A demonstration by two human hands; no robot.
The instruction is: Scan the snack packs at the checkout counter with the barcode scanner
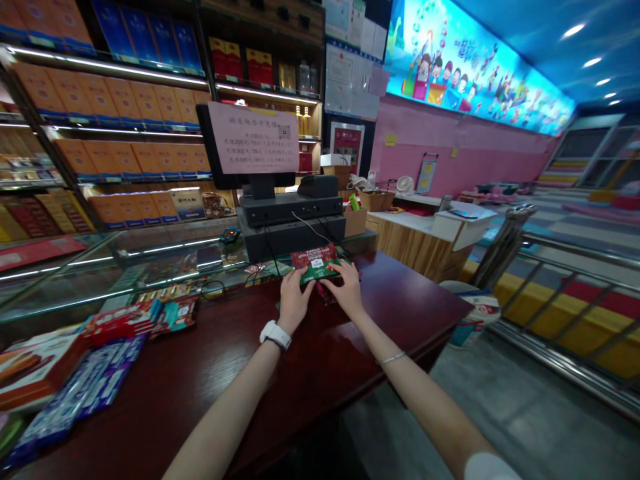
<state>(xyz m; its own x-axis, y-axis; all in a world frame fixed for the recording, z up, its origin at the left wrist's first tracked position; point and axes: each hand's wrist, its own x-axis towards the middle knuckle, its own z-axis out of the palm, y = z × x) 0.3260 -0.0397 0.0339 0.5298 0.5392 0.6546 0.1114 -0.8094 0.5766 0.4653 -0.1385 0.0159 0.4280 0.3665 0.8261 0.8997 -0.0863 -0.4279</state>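
Green packet point(317, 265) sits between your left hand point(293, 299) and right hand point(349, 290), each grip narrow on its nine and three o'clock ends, likely to steady it.

hands point(319, 292) hold green packet point(320, 269)

head camera: worn on person's head | faces forward and down — over both forearms | counter close, shelves farther off
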